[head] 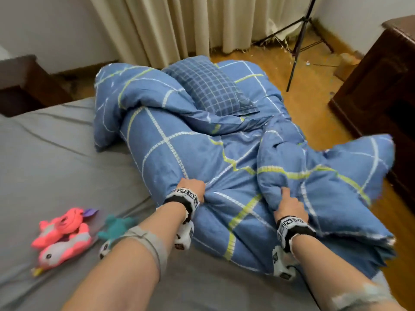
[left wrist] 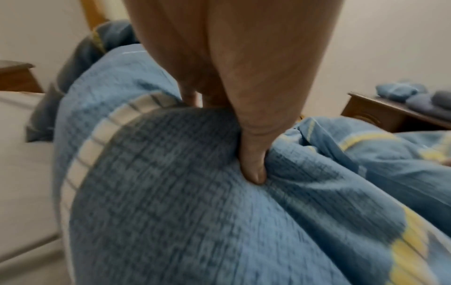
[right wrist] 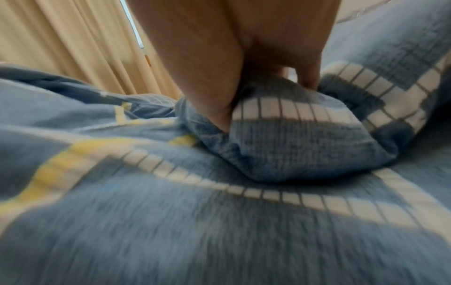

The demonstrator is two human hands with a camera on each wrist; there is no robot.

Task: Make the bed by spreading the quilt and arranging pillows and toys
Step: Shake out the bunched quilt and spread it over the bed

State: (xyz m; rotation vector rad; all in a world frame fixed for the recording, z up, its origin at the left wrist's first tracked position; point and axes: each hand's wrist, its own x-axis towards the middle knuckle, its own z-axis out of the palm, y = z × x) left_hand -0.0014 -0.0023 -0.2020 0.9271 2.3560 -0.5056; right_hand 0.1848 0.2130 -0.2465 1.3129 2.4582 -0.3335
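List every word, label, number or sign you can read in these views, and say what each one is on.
No readable words or numbers in any view.
Black-and-white square marker patterns on the white wristbands of the left hand and right hand: coded patterns, not text.
Small patch on the dark blue checked fabric pillow: too blurred to read.

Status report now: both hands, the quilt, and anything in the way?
Left hand and right hand both grip the quilt. Quilt bunched at bed edge. Pillow lies on it; toys on sheet.
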